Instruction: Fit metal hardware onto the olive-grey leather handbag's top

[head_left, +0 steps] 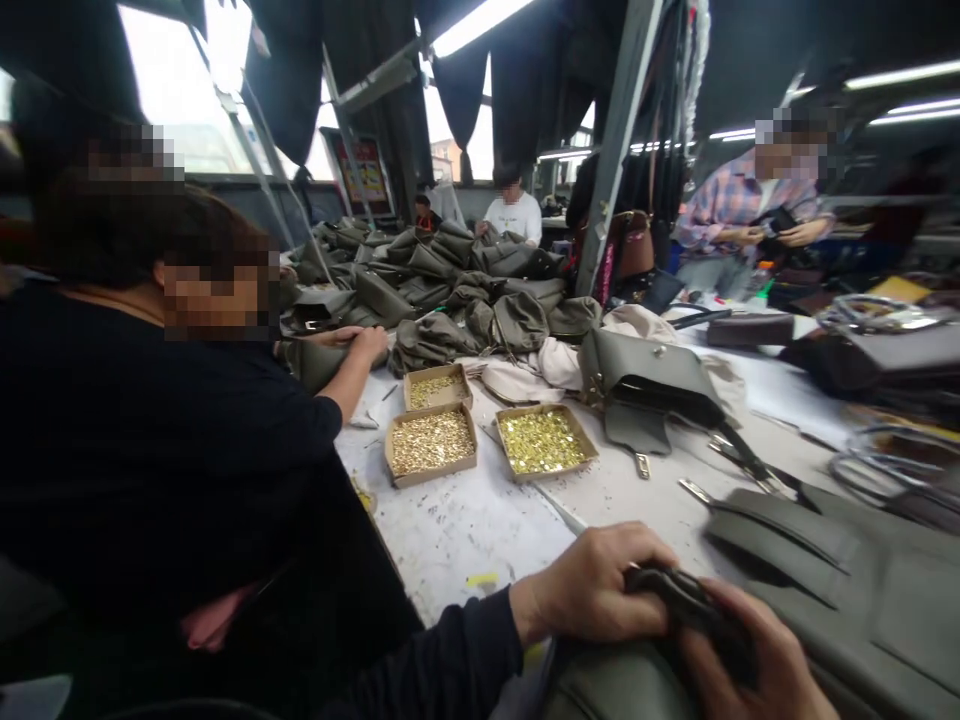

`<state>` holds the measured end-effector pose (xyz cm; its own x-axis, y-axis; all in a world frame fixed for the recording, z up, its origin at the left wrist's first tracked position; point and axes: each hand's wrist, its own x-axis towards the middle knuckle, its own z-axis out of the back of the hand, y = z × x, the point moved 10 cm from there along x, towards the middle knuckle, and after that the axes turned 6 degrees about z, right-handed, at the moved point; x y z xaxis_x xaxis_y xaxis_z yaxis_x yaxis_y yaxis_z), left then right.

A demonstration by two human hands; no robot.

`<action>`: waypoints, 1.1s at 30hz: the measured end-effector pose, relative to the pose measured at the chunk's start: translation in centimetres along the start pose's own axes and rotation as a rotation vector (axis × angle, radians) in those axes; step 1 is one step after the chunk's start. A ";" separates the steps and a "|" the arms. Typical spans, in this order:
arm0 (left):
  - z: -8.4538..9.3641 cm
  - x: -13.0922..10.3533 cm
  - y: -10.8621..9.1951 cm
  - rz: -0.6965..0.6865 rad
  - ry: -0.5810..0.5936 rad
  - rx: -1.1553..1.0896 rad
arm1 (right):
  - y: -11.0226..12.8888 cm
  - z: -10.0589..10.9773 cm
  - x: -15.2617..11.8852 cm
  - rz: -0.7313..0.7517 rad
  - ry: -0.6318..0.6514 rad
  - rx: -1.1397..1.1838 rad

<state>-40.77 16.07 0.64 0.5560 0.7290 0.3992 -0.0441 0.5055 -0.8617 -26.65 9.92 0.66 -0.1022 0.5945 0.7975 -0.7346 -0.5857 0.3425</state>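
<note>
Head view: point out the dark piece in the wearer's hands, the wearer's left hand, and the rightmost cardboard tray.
Dark piece (pixel 683 592): head view, on its exposed upper stretch.
Left hand (pixel 600 588): head view, on the back of the hand.
Rightmost cardboard tray (pixel 553 470): head view, on its near wall.

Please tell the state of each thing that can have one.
Front left tray: filled with gold pieces
Front right tray: filled with yellowish pieces
Rear tray: partly filled, bottom showing
Bag beside trays: unheld, closure unclear
Ceiling lights: lit
Left hand: closed on dark piece
Right hand: likewise
</note>
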 end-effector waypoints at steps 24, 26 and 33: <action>1.8 3.1 -2.6 0.290 -0.090 0.288 | -1.6 -1.0 3.2 -0.537 -0.094 0.605; 1.9 3.2 -2.8 0.322 -0.022 0.283 | -1.9 -2.2 2.7 -0.620 -0.106 0.734; 2.7 2.7 -2.0 0.415 0.047 0.266 | -2.6 -5.0 2.2 -0.776 -0.120 1.004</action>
<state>-41.41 18.23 4.26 0.4828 0.8755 0.0192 -0.4772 0.2814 -0.8326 -28.33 15.54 -0.94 0.2239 0.9441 0.2419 0.2595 -0.2970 0.9189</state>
